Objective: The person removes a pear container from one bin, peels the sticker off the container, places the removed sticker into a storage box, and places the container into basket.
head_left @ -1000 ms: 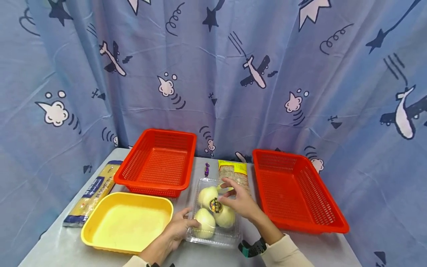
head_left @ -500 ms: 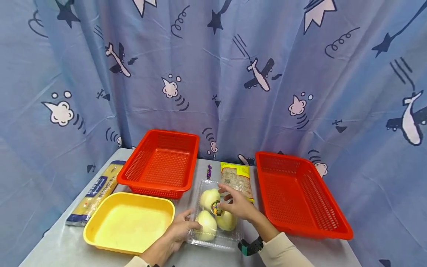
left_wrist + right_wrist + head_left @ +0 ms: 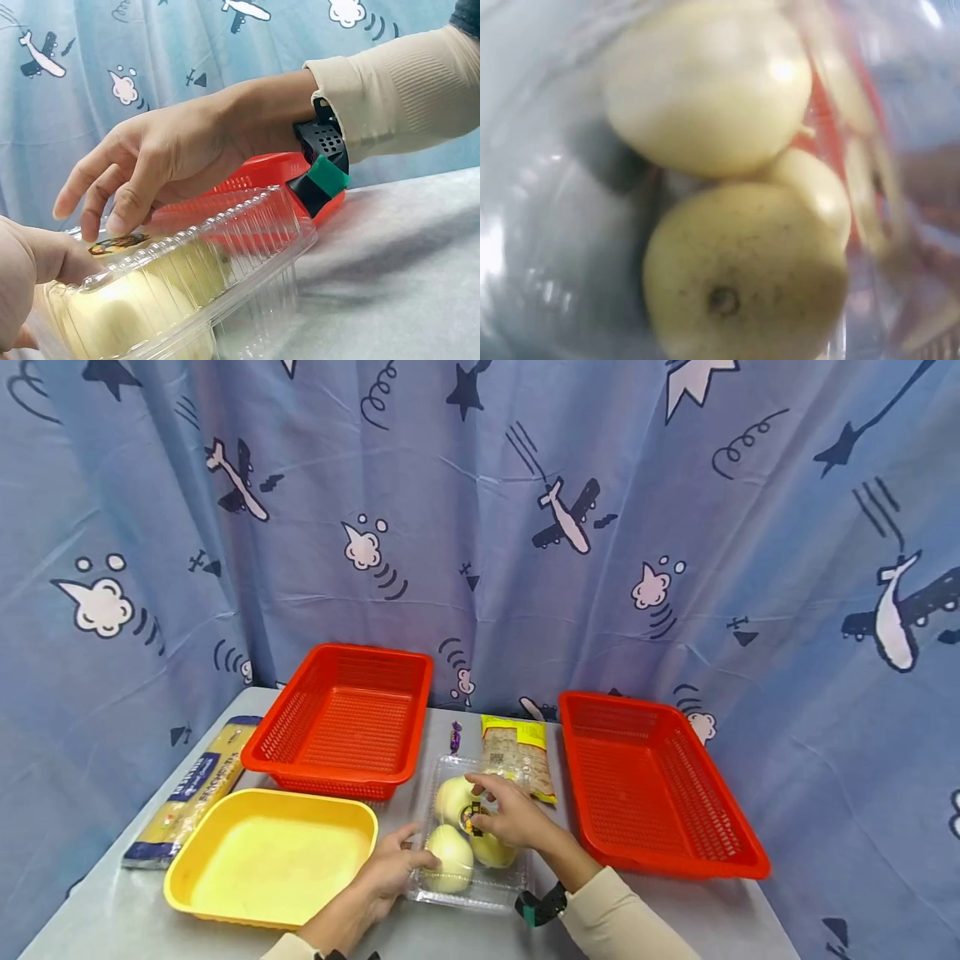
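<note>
A clear plastic clamshell box (image 3: 498, 889) stands at the front middle of the table, with 3 pale yellow pears (image 3: 450, 858) inside. My left hand (image 3: 390, 864) holds the box by its left side, thumb over the lid's edge and fingers down along the wall. Over the lid, my right hand (image 3: 517, 818) has its fingers loosely bent, fingertips right at the round printed sticker (image 3: 120, 244). The right wrist view is blurred and looks through the plastic onto the pears (image 3: 742, 277), one with its speckled end facing the camera.
Left of the box are a yellow basin (image 3: 273, 860), a red basket (image 3: 345, 718) and a long pasta packet (image 3: 197, 785). Behind it lie a purple-wrapped candy (image 3: 455, 737) and a yellow-topped packet (image 3: 517, 743). Another red basket (image 3: 656, 793) stands right; a patterned curtain (image 3: 480, 527) hangs behind.
The head view shifts slightly. Both hands keep nearly the same places on the box, with the right hand's fingertips staying by the sticker.
</note>
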Demonstrator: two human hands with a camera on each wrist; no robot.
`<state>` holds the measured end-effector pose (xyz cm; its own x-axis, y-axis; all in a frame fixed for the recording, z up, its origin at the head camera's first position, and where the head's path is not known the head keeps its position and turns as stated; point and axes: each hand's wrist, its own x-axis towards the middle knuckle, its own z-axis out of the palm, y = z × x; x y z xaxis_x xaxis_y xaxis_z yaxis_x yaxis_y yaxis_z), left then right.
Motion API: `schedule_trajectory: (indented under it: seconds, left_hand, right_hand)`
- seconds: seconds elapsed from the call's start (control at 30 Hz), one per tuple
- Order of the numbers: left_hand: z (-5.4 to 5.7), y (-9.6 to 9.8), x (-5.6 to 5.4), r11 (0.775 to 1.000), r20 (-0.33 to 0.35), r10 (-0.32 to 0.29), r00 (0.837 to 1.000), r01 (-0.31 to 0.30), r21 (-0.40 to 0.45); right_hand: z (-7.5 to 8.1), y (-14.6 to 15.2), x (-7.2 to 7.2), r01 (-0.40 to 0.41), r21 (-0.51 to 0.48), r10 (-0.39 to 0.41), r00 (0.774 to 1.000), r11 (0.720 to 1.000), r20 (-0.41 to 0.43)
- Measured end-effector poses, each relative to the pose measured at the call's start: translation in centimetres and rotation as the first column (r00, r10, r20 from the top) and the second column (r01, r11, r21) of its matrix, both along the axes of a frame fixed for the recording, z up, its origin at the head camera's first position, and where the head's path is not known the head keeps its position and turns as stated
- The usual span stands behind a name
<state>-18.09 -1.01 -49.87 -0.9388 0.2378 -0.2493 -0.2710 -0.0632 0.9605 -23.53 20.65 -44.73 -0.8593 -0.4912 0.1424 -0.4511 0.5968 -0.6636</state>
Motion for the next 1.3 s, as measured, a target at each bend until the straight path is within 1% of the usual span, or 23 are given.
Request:
schedule_trajectory:
  seconds: [0.1,0.17,0.27,0.4,0.5,0.63,0.8,0.9,0.97,1.07,1.13,1.3]
  left_hand:
    - [0.0,0.0,0.0,1.000,-0.004,-0.001,1.000,0.001,0.007]
    - [0.0,0.0,0.0,1.000,-0.003,-0.004,1.000,0.004,0.016]
    - [0.0,0.0,0.1,1.000,0.002,-0.003,1.000,0.003,0.014]
    - [0.0,-0.1,0.3,1.000,0.009,0.001,1.000,-0.002,0.004]
    - [-0.1,-0.1,0.3,1.000,0.005,0.004,1.000,-0.004,0.010]
    - [-0.1,0.1,0.2,1.000,-0.005,0.002,1.000,-0.002,0.024]
    - [0.0,0.2,0.1,1.000,-0.013,0.013,1.000,-0.013,0.018]
    - [0.1,0.2,0.0,1.000,-0.017,0.012,1.000,-0.012,0.021]
    - [0.1,0.2,-0.1,1.000,-0.018,0.011,1.000,-0.011,0.022]
    - [0.1,0.3,0.0,1.000,-0.014,0.010,1.000,-0.010,0.021]
    - [0.0,0.2,0.1,1.000,-0.010,0.010,1.000,-0.010,0.018]
    - [0.0,0.1,0.2,1.000,-0.008,0.021,1.000,-0.020,0.012]
  right_hand:
    - [-0.1,-0.2,0.1,0.029,0.027,-0.028,0.999,0.999,-0.025]
    - [-0.1,-0.3,0.1,0.049,0.039,-0.048,0.998,0.998,-0.031]
    - [-0.1,-0.5,0.2,0.078,0.083,-0.075,0.997,0.993,-0.034]
    - [-0.2,-0.9,0.1,0.090,0.148,-0.085,0.995,0.985,-0.042]
    - [-0.2,-1.0,0.0,0.092,0.183,-0.079,0.994,0.979,-0.076]
    - [-0.1,-1.1,0.0,0.128,0.214,-0.104,0.987,0.968,-0.122]
    - [0.0,-1.2,-0.2,0.143,0.213,-0.110,0.981,0.966,-0.159]
    - [0.0,-1.2,-0.2,0.149,0.210,-0.115,0.979,0.966,-0.169]
    - [0.0,-1.2,-0.3,0.162,0.205,-0.131,0.979,0.965,-0.158]
    - [0.0,-1.1,-0.2,0.174,0.180,-0.150,0.979,0.968,-0.139]
    - [0.0,-1.1,-0.2,0.176,0.162,-0.153,0.978,0.971,-0.142]
    - [0.0,-0.9,-0.2,0.169,0.123,-0.146,0.974,0.978,-0.176]
